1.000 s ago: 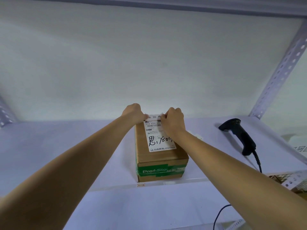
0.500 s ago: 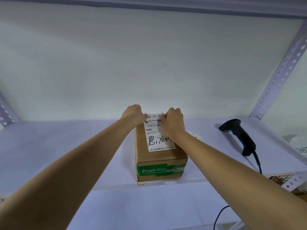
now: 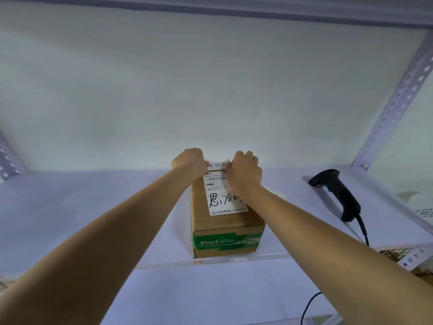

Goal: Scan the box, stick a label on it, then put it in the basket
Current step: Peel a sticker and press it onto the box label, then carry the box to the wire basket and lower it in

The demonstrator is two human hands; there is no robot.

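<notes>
**Two hands holding a label on a box**

The fingers (image 3: 230, 164) of both hands are curling in and pinching the top edge of a small white paper label strip (image 3: 218, 163) between them. The left hand (image 3: 190, 161) is gripping the strip's left end, and the right hand (image 3: 246, 171) is gripping its right end. The strip is sitting at the far edge of the brown cardboard box with the green tape band (image 3: 226, 227). It may already be touching the box top, but the hands are hiding that part, so it is hard to tell.

The box is standing on the white shelf board (image 3: 93, 207), close to its front edge and about in the middle. A bigger white shipping label with black handwriting (image 3: 225, 198) is lying flat on the box top, just under the strip. The right wrist is covering part of it.

A black handheld barcode scanner (image 3: 337, 191) is lying on the shelf to the right, well apart from the box, with its black curly cord (image 3: 362, 231) hanging over the shelf edge. A wire mesh basket (image 3: 398, 253) is peeking out at the lower right, below the shelf. A grey metal post with holes (image 3: 396, 99) is rising at the right.
</notes>
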